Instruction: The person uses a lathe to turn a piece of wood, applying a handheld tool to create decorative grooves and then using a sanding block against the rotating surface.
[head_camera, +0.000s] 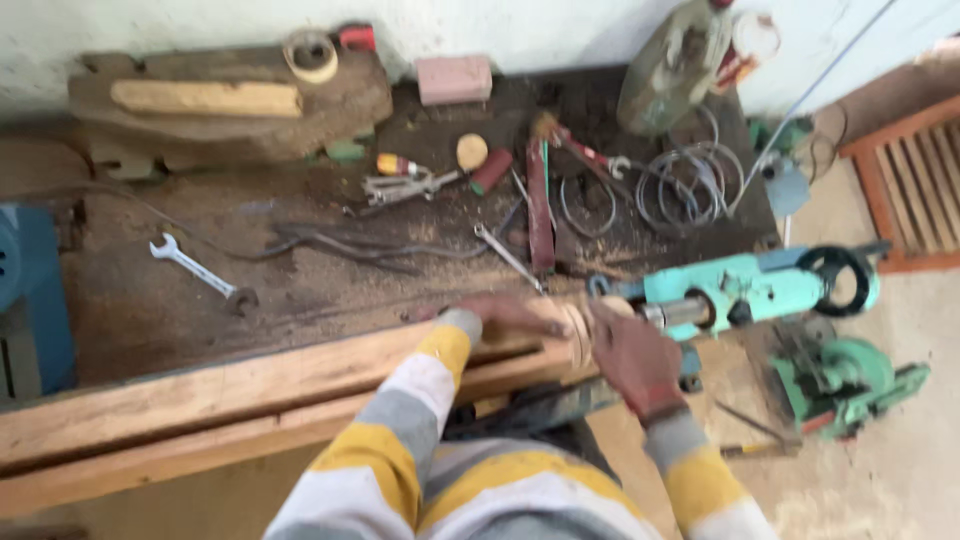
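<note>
My left hand (500, 312) is wrapped over a pale turned wooden piece (572, 330) held on a lathe, at the far edge of the long wooden bed (200, 400). My right hand (635, 360) grips the right end of the same piece, beside the turquoise tailstock (745, 288) with its black handwheel (838, 280). The frame is blurred and the fingers cover most of the piece. Both sleeves are striped yellow, grey and white.
The dusty workbench (150, 310) behind carries a spanner (200, 270), screwdrivers, pliers, a red-handled tool (540, 210), wire coils (690, 185), a tape roll (312, 55) and a pink block (455, 78). A green machine (840, 385) sits at right, a slatted wooden frame (915, 180) beyond.
</note>
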